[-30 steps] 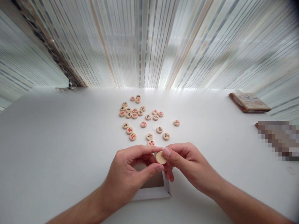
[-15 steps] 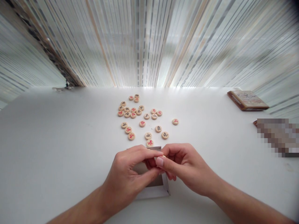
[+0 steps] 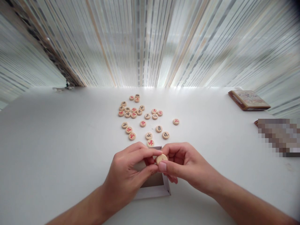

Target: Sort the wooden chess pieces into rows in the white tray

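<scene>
Piece (image 3: 161, 158) is showing its pale face, nearly hidden half a second ago; left hand (image 3: 123, 170) and right hand (image 3: 188, 167) are pinching it above the box (image 3: 154, 191), whose left side is hiding behind the left hand.

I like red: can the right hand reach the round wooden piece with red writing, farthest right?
Probably yes: nothing stands between the right hand and that piece, though that hand holds a pale wooden disc.

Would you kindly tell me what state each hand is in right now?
Left hand: closed, holding the pale round piece jointly with the other.
Right hand: closed, holding that same piece.
</scene>
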A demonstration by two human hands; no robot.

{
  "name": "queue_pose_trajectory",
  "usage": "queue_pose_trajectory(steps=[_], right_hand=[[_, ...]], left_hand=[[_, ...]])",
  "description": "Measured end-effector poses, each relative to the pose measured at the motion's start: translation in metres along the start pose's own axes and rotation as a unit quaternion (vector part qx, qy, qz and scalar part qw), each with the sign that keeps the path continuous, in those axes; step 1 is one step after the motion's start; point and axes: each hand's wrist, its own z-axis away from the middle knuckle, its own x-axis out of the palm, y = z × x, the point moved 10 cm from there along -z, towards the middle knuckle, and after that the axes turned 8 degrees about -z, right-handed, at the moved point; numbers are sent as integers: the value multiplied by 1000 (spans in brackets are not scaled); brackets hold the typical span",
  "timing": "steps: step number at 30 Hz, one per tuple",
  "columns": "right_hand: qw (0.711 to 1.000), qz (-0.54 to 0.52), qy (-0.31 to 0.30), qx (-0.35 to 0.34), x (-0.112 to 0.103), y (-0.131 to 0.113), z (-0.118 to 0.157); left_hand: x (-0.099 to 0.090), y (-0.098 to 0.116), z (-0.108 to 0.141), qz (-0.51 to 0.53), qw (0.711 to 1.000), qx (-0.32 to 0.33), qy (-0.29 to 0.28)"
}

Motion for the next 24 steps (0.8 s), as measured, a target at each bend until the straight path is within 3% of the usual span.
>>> queue_pose_trajectory(steps=[5,11,14,20,24], right_hand=[[1000,0,0,8,0,1,0],[999,47,-25,1,2,-2,9],[992,117,-31,24,-8,11,14],[987,155,6,28,-33,24,18],[974,221,50,-26,-36,9,18]], left_hand=[[-1,8,-1,-25,999,38,5],[1,8,0,-9,1000,0,1],[0,5,2,22,1000,-12,9],[0,3,2,42,999,-17,12],[0,7,1,45,999,-12,16]])
